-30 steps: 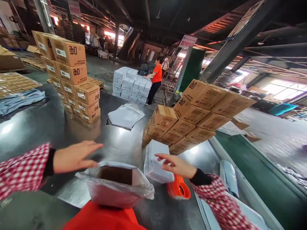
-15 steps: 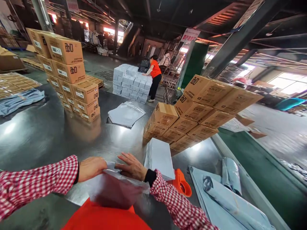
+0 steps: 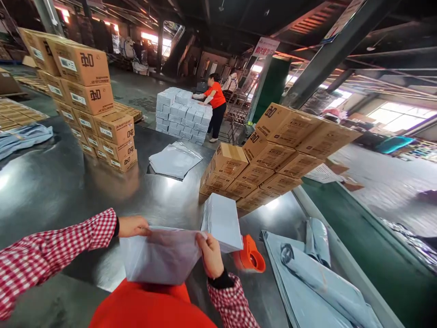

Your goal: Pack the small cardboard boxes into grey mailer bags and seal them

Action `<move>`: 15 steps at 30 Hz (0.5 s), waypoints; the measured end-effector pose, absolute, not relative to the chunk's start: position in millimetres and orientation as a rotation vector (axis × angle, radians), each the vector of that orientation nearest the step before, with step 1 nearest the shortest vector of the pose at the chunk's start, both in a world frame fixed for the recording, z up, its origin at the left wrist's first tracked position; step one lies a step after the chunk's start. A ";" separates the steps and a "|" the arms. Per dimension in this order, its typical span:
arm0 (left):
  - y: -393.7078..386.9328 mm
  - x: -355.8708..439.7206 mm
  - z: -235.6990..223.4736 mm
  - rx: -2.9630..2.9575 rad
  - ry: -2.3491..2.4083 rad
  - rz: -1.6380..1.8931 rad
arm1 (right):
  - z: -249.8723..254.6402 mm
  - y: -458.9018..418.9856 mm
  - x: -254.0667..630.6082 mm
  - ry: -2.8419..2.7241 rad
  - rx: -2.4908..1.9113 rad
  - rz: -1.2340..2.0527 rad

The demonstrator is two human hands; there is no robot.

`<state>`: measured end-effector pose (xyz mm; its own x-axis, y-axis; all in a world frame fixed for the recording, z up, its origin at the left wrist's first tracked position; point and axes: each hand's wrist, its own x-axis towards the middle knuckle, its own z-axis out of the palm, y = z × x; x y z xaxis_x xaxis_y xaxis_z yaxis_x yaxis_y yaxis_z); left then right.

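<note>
A grey plastic mailer bag (image 3: 160, 256) with a box inside rests at the near edge of the steel table, right in front of me. My left hand (image 3: 132, 226) pinches its top left corner. My right hand (image 3: 210, 255) grips its top right edge, fingers closed on the plastic. Just beyond my right hand lies a white wrapped packet (image 3: 222, 221), and beside it an orange tape dispenser (image 3: 250, 256).
Stacked brown cartons (image 3: 276, 157) stand to the right and a taller carton stack (image 3: 90, 102) to the left. A pile of grey bags (image 3: 175, 159) lies mid-table, loose grey mailers (image 3: 310, 282) near right. A person in orange (image 3: 215, 109) leans over white boxes (image 3: 180, 115).
Both hands came from hovering open over the open bag to gripping its top corners. The bag mouth is now folded shut over the box.
</note>
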<state>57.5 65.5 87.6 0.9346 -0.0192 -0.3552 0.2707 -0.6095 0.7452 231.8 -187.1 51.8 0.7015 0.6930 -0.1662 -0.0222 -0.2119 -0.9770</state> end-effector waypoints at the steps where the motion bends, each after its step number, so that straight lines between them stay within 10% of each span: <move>1: 67.8 58.4 86.7 2.185 0.188 -0.440 | 47.4 -180.3 229.5 -0.438 -1.601 0.760; 15: 64.9 -24.7 56.8 1.224 0.520 0.030 | 32.4 -171.9 233.6 -0.245 -1.663 0.642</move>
<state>-24.7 64.9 56.8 0.8833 0.2957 -0.3639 0.2519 0.3551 0.9002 233.6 -171.9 32.4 0.8209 0.5022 -0.2720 -0.1932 -0.2041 -0.9597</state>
